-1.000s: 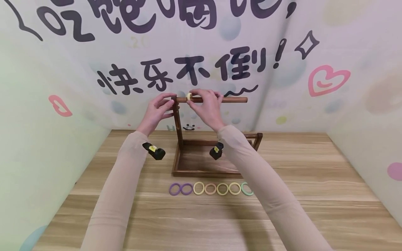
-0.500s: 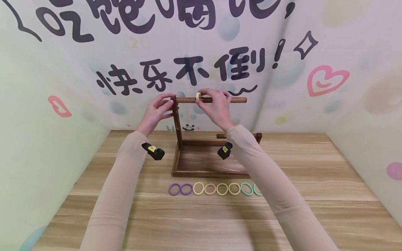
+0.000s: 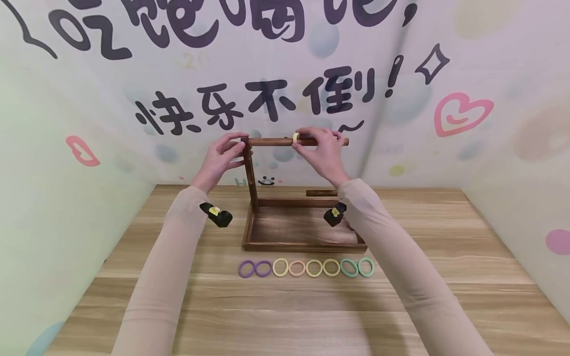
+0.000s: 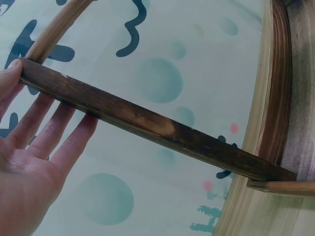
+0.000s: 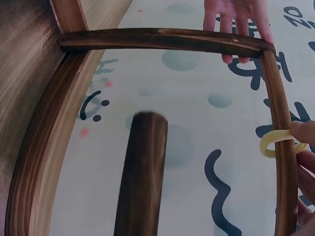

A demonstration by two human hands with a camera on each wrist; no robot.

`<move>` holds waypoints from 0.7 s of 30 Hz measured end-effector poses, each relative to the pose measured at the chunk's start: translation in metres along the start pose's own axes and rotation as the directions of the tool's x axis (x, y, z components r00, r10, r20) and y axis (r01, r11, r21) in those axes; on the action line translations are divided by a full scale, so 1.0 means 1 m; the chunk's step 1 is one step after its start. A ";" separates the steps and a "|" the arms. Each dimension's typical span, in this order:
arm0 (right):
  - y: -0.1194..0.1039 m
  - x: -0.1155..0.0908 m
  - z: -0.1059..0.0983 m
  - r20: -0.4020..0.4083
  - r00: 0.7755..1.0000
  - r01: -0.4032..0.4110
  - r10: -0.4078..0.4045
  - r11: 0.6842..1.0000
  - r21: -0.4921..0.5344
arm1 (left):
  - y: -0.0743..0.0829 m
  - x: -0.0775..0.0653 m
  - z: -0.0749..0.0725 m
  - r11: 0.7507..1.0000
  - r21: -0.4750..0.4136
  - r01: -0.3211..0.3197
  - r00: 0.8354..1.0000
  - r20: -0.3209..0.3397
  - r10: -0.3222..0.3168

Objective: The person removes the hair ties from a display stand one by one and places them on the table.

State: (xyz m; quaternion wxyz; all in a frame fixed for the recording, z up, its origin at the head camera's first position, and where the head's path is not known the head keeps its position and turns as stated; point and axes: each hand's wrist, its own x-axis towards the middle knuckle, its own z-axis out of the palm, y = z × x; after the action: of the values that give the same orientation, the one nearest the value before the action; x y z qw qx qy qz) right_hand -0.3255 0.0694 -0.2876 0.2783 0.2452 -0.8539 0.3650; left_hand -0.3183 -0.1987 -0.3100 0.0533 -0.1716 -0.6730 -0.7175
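Observation:
A wooden stand has an upright post (image 4: 123, 108) with a horizontal rod (image 3: 271, 142) running right from its top. My left hand (image 3: 220, 155) grips the top of this post, thumb on one face and fingers behind it. A pale yellow ring (image 5: 268, 142) encircles the rod near mid-length. My right hand (image 3: 324, 151) pinches that ring between thumb and fingers, the rod's free end showing just beyond the hand. On the table before the stand lie two purple rings (image 3: 239, 269), several yellow ones, a peach ring (image 3: 297, 276) and two green rings (image 3: 373, 267), in a row.
The stand's base is a shallow wooden tray (image 3: 307, 246) on the wood-grain table (image 3: 285, 316). A shorter, lower rod (image 3: 320, 193) reaches left over the tray's right part, beneath my right hand. A printed wall (image 3: 213, 64) closes off the back.
My right hand has slid the yellow ring rightward along the upper rod, from near the post to about mid-length. My left hand has stayed at the post's top.

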 end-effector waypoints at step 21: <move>0.037 -0.003 -0.043 0.059 0.998 -0.004 -0.002 0.995 0.103 | 0.003 -0.002 0.002 1.000 0.013 0.007 1.000 0.004 -0.007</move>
State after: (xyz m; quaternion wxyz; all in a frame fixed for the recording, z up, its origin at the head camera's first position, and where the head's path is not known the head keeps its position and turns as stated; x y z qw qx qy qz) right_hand -0.3340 0.1254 -0.2825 0.2396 0.2697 -0.8419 0.4014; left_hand -0.3155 -0.1977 -0.3074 0.0507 -0.1705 -0.6782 -0.7130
